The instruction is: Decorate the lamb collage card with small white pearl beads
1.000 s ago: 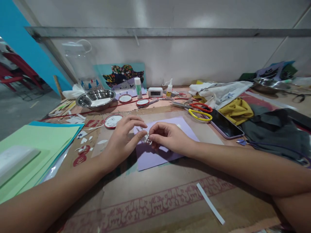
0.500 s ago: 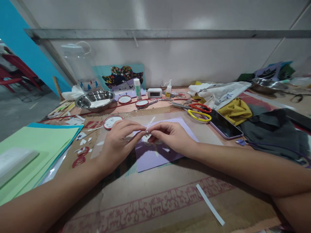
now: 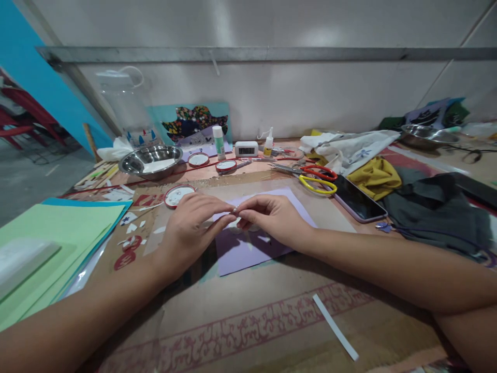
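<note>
Two bare hands are meeting over a smooth, flat lilac sheet (image 3: pixel 244 261), which is lying on brown cardboard (image 3: pixel 202 305) printed with a reddish scrolling border, the cardboard covering much of the bench (image 3: pixel 256 168). The right hand (image 3: pixel 274 217) is pinching a small beaded piece (image 3: pixel 234 210) between thumb and forefinger, its grip closed on it; the left hand (image 3: pixel 194 223) is curving in from the other side, its fingertips just beside the piece, though I cannot tell whether its grip is closed or slightly parted. The beaded piece is sitting between the two sets of fingertips, just above the lilac sheet, and is looking tiny, whitish and shiny; the fingers are hiding most of its shape. Pale cut shapes (image 3: pixel 250 244) are showing on the sheet beneath. Beyond the left hand, a shallow round dish (image 3: pixel 178 196) with a red rim is holding small whitish bits, and a polished steel bowl (image 3: pixel 134 165) is gleaming behind it. Scissors (image 3: pixel 318 186) with one red and one yellow handle loop are resting against a glossy black smartphone (image 3: pixel 359 198), near crumpled mustard fabric (image 3: pixel 376 178). A narrow, straight white strip (image 3: pixel 336 327) is lying slantwise on the cardboard nearer the wearer.
</note>
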`<state>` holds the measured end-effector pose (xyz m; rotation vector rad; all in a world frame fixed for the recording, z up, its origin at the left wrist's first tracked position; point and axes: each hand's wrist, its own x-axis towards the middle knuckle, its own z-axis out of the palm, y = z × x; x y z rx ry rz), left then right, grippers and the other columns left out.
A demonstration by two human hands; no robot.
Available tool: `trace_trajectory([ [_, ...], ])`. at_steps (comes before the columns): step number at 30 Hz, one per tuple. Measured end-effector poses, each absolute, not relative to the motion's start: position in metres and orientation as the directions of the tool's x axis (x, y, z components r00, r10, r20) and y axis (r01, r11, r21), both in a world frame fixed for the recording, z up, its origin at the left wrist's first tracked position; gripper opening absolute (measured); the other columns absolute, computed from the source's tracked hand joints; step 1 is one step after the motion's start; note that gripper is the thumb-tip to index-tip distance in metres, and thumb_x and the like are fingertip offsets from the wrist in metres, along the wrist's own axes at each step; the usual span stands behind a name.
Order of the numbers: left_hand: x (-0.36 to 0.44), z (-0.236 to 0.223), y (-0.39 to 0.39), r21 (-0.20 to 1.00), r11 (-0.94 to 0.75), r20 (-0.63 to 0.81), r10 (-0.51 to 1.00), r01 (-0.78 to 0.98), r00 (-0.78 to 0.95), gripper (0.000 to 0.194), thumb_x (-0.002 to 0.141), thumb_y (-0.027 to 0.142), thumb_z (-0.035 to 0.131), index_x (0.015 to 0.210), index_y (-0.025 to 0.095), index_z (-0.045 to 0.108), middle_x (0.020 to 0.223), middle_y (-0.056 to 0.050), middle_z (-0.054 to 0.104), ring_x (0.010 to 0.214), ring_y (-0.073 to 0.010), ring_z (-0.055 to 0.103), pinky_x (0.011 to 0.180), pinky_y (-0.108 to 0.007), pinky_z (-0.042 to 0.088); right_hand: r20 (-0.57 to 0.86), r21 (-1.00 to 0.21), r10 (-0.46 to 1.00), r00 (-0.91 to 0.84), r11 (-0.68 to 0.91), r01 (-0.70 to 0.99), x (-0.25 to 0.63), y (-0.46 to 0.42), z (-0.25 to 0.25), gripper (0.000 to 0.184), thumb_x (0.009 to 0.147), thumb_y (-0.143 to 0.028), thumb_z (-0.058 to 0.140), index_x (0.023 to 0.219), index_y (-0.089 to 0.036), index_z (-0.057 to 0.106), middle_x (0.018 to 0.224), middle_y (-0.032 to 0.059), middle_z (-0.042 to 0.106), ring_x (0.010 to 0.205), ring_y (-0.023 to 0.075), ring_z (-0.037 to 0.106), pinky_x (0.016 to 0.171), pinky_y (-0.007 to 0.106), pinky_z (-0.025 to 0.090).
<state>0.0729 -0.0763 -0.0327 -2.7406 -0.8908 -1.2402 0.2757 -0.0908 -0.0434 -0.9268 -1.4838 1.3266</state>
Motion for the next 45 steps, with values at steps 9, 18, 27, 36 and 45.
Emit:
trace_trajectory([
  [9,0.073,-0.030,-0.077,0.217,-0.841,0.688,0.492,0.495,0.533,0.010,0.090,0.030,0.066,0.088,0.022,0.071,0.085,-0.002,0.077,0.078,-0.0180,0.070,0.078,-0.036,0.050,0.237,-0.954,0.926,-0.294,0.279,0.110,0.277,-0.096,-0.044,0.013,0.083,-0.027,0.066,0.087,-0.017,0.074,0.073,0.0008,0.073,0.066,0.0118,0.068,0.068,0.026,0.057],
  [18,0.072,-0.030,-0.079,0.312,-0.820,0.646,0.554,0.480,0.525,0.012,0.093,0.029,0.061,0.090,0.023,0.071,0.089,-0.001,0.077,0.082,-0.0178,0.070,0.083,-0.037,0.048,0.205,-0.964,0.928,-0.310,0.247,0.102,0.277,-0.095,-0.043,0.015,0.084,-0.027,0.065,0.090,-0.017,0.074,0.073,0.0011,0.072,0.068,0.0122,0.069,0.069,0.026,0.056],
  [27,0.072,-0.031,-0.079,0.351,-0.765,0.629,0.620,0.540,0.469,0.016,0.092,0.033,0.059,0.086,0.023,0.069,0.082,0.000,0.075,0.077,-0.0174,0.067,0.079,-0.034,0.049,0.129,-0.988,0.938,-0.322,0.149,0.038,0.274,-0.094,-0.042,0.012,0.083,-0.026,0.068,0.088,-0.016,0.072,0.074,0.0013,0.072,0.069,0.0129,0.070,0.069,0.026,0.056],
  [36,0.066,-0.030,-0.072,0.316,-0.773,0.629,0.605,0.550,0.488,0.012,0.093,0.030,0.059,0.088,0.022,0.068,0.094,-0.001,0.077,0.086,-0.0185,0.070,0.083,-0.035,0.051,-0.019,-1.000,0.950,-0.312,-0.011,0.024,0.272,-0.089,-0.039,0.005,0.084,-0.013,0.062,0.084,-0.014,0.067,0.069,0.0004,0.071,0.053,0.0083,0.064,0.052,0.019,0.052],
  [45,0.057,-0.028,-0.063,-0.319,-0.783,0.396,0.402,0.534,0.826,0.021,0.096,0.018,0.047,0.082,0.017,0.063,0.085,-0.006,0.072,0.078,-0.0215,0.066,0.085,-0.042,0.049,0.175,-0.957,0.944,-0.280,0.229,0.175,0.277,-0.088,-0.041,0.011,0.088,-0.017,0.056,0.097,-0.017,0.062,0.079,0.0011,0.069,0.065,0.0106,0.064,0.062,0.023,0.053],
])
